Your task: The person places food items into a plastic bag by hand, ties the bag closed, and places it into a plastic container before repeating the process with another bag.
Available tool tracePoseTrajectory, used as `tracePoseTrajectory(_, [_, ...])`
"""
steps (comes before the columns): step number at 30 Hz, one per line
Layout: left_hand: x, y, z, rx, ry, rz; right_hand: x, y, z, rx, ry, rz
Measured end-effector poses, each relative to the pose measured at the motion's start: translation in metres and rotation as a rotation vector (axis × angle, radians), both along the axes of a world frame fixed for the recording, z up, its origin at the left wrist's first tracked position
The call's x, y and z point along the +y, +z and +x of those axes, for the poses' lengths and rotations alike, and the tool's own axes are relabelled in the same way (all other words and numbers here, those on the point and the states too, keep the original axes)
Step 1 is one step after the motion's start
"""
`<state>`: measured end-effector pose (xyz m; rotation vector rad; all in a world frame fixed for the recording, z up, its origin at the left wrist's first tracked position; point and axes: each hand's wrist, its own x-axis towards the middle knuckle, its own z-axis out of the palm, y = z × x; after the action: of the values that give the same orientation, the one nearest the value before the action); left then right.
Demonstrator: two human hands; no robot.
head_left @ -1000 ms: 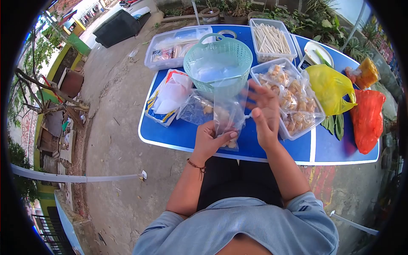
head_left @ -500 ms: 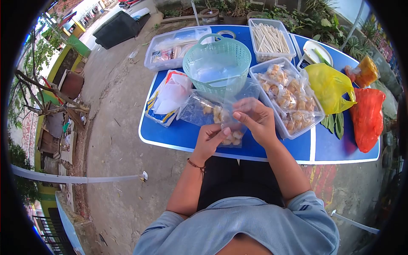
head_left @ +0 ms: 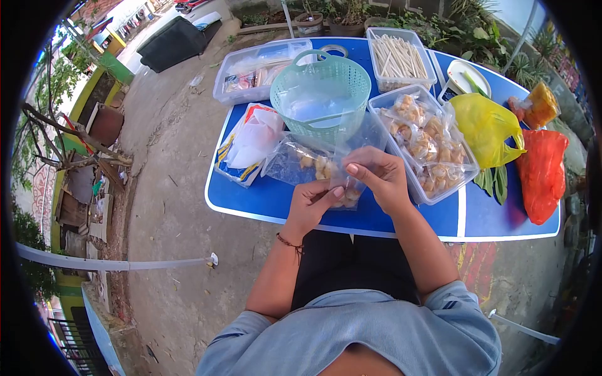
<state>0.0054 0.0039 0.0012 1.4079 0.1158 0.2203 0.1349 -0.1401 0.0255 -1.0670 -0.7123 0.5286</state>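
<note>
Near the front edge of the blue table, my left hand (head_left: 312,202) pinches a small clear plastic bag (head_left: 348,199) with pale brown food pieces inside. My right hand (head_left: 381,175) holds the upper part of the same bag, thumb and fingers pressed together. The film is so clear that its exact edges are hard to make out. Just behind my hands lies a larger clear bag (head_left: 282,164), with more pale pieces (head_left: 307,161) showing through it. To the right of my right hand is a plastic tub (head_left: 426,202) full of bagged brown snacks (head_left: 433,141).
A mint-green basket (head_left: 321,128) holding clear plastic stands behind my hands. Around it are a lidless box of packets (head_left: 235,96), a box of sticks (head_left: 396,56), and a white plastic packet (head_left: 254,141). Yellow (head_left: 480,128) and red bags (head_left: 542,175) lie at the right.
The small bag has shifted slightly up and away from me, and less of its lower end shows. Both hands keep their grip, with small finger movements.
</note>
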Motion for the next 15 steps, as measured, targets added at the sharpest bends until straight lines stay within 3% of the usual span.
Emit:
tracePoseTrajectory(4, [-0.004, -0.002, 0.002, -0.111, -0.01, -0.147, -0.001, -0.003, 0.005, 0.048, 0.113, 0.009])
tracePoseTrajectory(9, [0.002, -0.011, 0.0, -0.099, -0.01, -0.093, -0.002, -0.001, 0.007, 0.379, 0.28, 0.141])
tracePoseTrajectory(15, [0.007, -0.022, 0.0, -0.202, 0.102, -0.388, -0.003, -0.002, 0.012, 0.447, 0.296, 0.165])
